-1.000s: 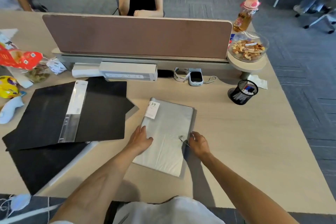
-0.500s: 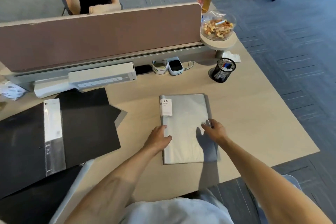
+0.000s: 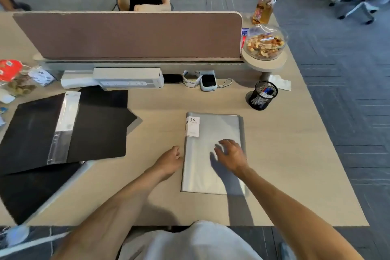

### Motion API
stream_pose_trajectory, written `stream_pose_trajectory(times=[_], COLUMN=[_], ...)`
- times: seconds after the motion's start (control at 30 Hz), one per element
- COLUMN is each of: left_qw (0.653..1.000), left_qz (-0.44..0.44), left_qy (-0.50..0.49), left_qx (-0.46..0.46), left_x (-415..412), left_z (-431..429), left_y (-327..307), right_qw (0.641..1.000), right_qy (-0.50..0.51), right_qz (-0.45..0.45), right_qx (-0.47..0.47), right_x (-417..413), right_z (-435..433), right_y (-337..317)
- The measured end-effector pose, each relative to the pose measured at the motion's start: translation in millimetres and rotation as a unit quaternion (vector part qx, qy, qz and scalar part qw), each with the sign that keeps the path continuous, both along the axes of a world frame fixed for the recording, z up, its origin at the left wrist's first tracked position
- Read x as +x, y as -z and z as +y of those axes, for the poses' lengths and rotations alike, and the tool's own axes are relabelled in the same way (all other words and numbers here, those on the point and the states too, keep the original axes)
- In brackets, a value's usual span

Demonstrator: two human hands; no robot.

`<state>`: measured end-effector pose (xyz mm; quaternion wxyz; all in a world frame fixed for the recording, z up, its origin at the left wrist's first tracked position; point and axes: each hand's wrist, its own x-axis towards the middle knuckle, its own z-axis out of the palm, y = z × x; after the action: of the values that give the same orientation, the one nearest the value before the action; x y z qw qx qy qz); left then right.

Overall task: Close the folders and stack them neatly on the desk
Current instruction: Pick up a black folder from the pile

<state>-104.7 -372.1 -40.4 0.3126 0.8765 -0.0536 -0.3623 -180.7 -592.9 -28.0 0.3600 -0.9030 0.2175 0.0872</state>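
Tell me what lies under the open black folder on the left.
A second black folder pokes out from beneath the open black folder, its pale edge showing. Whatever else lies beneath is covered.

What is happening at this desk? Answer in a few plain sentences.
A person is tidying folders. The grey folder lies closed on the desk, the right hand spread over its cover, the left hand beside its left edge. The black folder on the left lies open, not yet stacked.

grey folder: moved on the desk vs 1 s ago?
Yes. The grey folder has slid right, toward the mesh pen cup, and turned from askew to square with the desk divider.
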Motion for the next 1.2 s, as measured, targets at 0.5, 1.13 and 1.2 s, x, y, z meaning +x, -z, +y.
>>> stream_pose_trajectory(times=[0.5, 1.13, 1.2], left_qw=[0.982, 0.977, 0.983], left_qz=[-0.101, -0.184, -0.158], left_qy=[-0.146, -0.102, -0.079], left_qx=[0.065, 0.046, 0.055], left_x=[-14.5, 124.2, 139.9], left_z=[155.9, 369.3, 386.8], left_y=[-38.0, -15.4, -10.1], right_qw=[0.971, 0.936, 0.919], right_qy=[-0.174, 0.217, 0.266], right_qz=[0.049, 0.084, 0.097], right_qx=[0.157, 0.264, 0.273], right_x=[79.9, 184.2, 193.5], right_z=[179.6, 356.6, 366.8], right_y=[-7.9, 13.0, 13.6])
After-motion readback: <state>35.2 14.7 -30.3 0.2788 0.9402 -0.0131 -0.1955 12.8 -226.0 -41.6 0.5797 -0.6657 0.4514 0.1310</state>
